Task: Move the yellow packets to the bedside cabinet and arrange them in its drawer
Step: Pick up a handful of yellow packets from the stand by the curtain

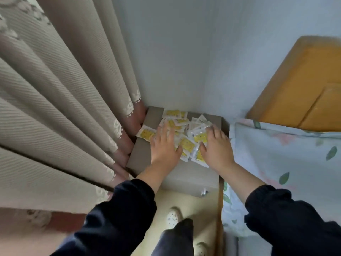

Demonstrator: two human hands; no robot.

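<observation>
Several yellow packets with white edges lie in a loose heap on top of the grey bedside cabinet. My left hand rests flat on the left side of the heap, fingers spread. On the right side lies my right hand, also flat with fingers apart, covering some packets. One packet sits apart at the cabinet's left edge, and another lies near the back wall. The cabinet drawer front looks shut, with a small metal knob on it.
A beige curtain hangs close on the left, touching the cabinet. To the right stands a bed with a floral sheet and a yellow wooden headboard. My feet in white slippers stand on the floor below.
</observation>
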